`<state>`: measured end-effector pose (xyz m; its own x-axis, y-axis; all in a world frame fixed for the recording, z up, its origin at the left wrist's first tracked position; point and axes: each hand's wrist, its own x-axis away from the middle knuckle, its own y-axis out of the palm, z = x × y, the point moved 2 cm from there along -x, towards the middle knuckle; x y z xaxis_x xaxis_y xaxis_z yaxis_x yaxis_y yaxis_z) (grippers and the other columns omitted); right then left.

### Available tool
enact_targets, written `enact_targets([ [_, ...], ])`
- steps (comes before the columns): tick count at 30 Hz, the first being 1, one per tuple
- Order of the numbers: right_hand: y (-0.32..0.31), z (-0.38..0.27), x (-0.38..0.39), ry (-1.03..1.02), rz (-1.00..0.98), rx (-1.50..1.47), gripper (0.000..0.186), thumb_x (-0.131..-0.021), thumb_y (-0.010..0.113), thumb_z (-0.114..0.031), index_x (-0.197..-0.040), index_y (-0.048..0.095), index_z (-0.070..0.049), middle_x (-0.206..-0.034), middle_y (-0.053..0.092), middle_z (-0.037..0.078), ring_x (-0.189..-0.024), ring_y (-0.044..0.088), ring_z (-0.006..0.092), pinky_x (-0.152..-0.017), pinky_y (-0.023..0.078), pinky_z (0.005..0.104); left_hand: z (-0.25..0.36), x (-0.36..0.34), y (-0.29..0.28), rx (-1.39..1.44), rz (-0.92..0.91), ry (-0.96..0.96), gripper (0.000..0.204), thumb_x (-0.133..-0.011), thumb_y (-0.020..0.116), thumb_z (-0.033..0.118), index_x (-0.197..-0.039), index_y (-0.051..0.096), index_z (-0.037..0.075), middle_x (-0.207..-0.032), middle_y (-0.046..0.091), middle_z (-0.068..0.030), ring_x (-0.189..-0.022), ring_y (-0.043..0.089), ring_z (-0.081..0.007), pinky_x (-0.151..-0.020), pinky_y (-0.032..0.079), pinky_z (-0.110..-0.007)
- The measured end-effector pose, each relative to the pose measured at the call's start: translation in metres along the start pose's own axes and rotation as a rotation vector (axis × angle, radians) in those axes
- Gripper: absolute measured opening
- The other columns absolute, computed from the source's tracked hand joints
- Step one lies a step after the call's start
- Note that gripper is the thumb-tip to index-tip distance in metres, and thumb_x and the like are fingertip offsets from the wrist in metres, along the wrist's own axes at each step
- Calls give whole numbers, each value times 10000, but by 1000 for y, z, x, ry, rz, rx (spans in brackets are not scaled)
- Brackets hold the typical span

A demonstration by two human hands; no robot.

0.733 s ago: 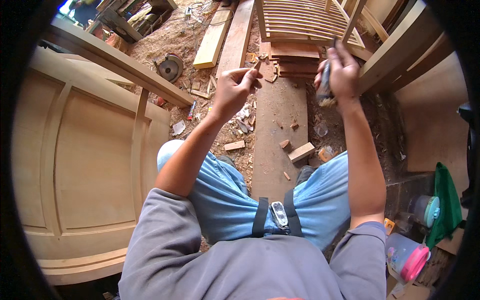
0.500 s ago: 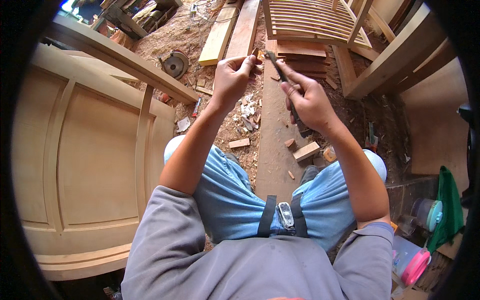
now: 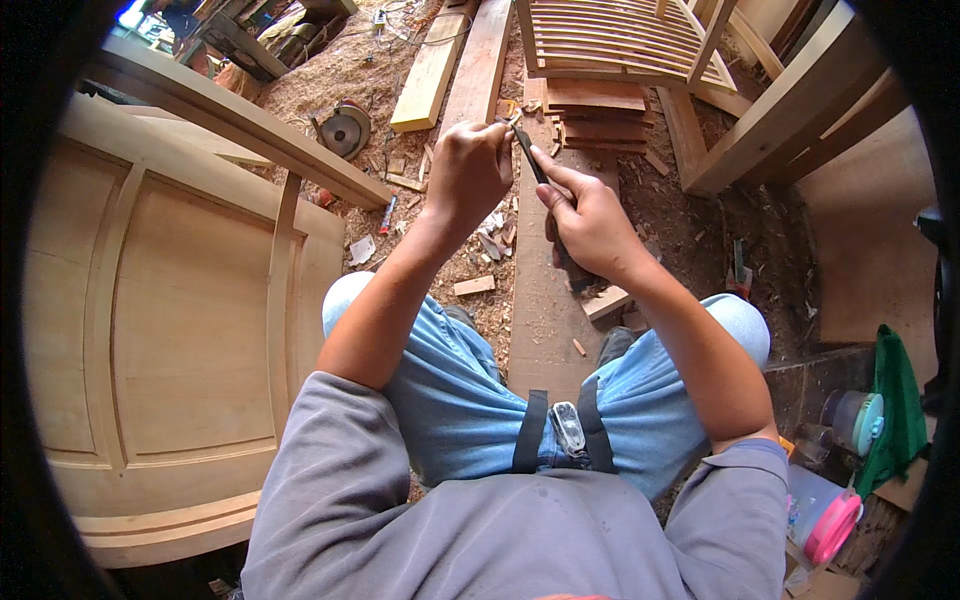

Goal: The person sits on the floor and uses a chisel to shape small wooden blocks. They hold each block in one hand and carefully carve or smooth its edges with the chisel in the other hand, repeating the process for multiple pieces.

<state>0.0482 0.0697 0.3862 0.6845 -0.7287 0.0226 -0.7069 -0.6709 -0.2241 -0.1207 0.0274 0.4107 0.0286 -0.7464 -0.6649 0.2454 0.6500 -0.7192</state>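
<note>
At upper centre you have room above the plank (image 3: 548,335), bounded by the panelled door (image 3: 195,320) at left and the thick wooden beam (image 3: 775,105) at upper right. Your left hand (image 3: 472,170) pinches a small brown piece (image 3: 509,122), mostly hidden, while your right hand (image 3: 592,228) is wrapped around a dark tool (image 3: 530,156) slanting up to those fingertips; 0.7 s ago, the right hand was higher and farther right, well apart from the left.

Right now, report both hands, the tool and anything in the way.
Left hand closed, contents unclear. Right hand gripping dark tool, tip beside left hand. Wood block on plank, apart from tip.
</note>
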Motion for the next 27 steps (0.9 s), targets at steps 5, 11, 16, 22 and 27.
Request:
enact_targets([
  [5, -78, -21, -38, 88, 680, -364, 439, -1105, 473, -196, -1534, 429, -116, -692, 613, 70, -490, 612, 219, -453, 558, 376, 51, 16, 11, 191, -367, 92, 207, -896, 667, 116, -716, 687, 13, -662, 656, -175, -676, 694, -324, -701, 574, -432],
  [11, -97, 22, -30, -101, 397, -410, 521, -1096, 506, -216, -1586, 364, -111, -658, 622, 76, -478, 626, 196, -459, 559, 361, -16, 1, -11, 362, -181, -442, 213, -980, 682, 167, -1070, 795, 12, -831, 786, -108, -713, 722, -134, -630, 551, -270],
  [16, -53, 12, -14, -143, 188, -61, 508, -1068, 553, -196, -1566, 453, -167, -647, 619, 41, -479, 599, 119, -478, 524, 322, -42, -6, -9, 618, -65, -544, 251, -994, 702, 213, -1092, 782, -4, -898, 782, -92, -771, 722, -116, -679, 564, -265],
  [22, -76, -15, -13, -192, 357, -93, 470, -1060, 579, -214, -1526, 520, -199, -646, 604, 22, -474, 599, 108, -473, 526, 299, -51, 2, 3, 268, -46, -350, 259, -893, 822, 239, -1013, 805, 9, -902, 798, -111, -818, 771, -160, -753, 601, -298],
  [27, -118, -24, -4, -178, 501, -185, 419, -1057, 548, -123, -1452, 519, 16, -626, 601, 40, -447, 573, 144, -422, 489, 304, -56, 33, 55, 227, -202, -231, 148, -884, 802, 210, -990, 825, 109, -888, 798, -76, -783, 777, -172, -708, 606, -302],
])
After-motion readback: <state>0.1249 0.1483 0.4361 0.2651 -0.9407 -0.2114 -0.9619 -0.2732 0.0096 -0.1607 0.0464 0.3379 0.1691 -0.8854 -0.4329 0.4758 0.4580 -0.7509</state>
